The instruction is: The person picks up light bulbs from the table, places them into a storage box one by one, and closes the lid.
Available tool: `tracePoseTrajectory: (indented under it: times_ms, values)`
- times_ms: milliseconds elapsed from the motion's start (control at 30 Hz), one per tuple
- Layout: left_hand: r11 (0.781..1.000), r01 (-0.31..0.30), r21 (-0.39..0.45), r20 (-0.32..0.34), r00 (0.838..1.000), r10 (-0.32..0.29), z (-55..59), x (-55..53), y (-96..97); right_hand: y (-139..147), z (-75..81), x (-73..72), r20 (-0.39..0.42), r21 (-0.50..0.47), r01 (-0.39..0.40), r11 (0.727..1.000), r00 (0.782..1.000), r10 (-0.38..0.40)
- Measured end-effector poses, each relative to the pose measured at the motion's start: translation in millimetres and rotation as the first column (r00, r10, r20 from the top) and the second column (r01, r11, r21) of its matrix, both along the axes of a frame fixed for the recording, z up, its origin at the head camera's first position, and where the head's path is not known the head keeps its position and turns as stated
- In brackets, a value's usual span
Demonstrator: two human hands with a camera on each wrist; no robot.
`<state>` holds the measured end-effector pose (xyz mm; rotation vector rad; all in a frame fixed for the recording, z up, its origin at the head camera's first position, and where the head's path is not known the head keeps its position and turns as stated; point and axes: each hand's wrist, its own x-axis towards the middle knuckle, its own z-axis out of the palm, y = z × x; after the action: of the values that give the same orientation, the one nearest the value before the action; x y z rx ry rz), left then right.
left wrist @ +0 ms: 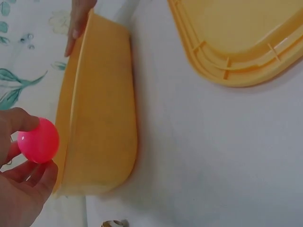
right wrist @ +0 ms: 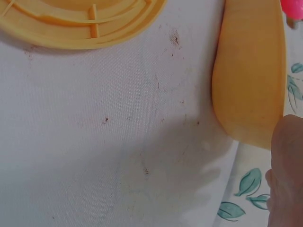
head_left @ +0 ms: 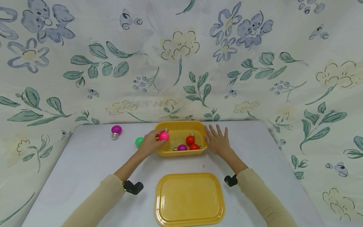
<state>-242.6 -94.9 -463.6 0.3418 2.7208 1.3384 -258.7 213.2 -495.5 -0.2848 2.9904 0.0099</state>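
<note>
My left hand [head_left: 149,143] pinches a pink light bulb [head_left: 164,136] over the left end of a yellow plastic box [head_left: 181,153]. In the left wrist view, thumb and fingers hold the pink bulb [left wrist: 39,140] by its round part, close to the box wall [left wrist: 102,104]. Inside the box lie two red bulbs [head_left: 190,140] and a purple bulb [head_left: 182,147]. With fingers spread, my right hand [head_left: 218,142] touches the box's right end. Just left of the box a green bulb [head_left: 139,142] sits on the table, partly behind my left hand.
A magenta bulb [head_left: 116,130] lies farther left on the white table [head_left: 93,164]. Nearer to me, in front of the box, rests a yellow lid [head_left: 190,200]. Floral cloth [head_left: 181,94] hangs behind the table and at its sides.
</note>
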Motion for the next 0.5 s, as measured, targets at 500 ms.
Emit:
tracePoseTrajectory:
  times_ms: [500]
  values:
    - [0.996,0.076,-0.050,0.055,0.996,-0.073,-13.1,-17.7,41.0,-0.3,2.4,0.4,0.005,-0.010,-0.001,1.000,1.000,0.001]
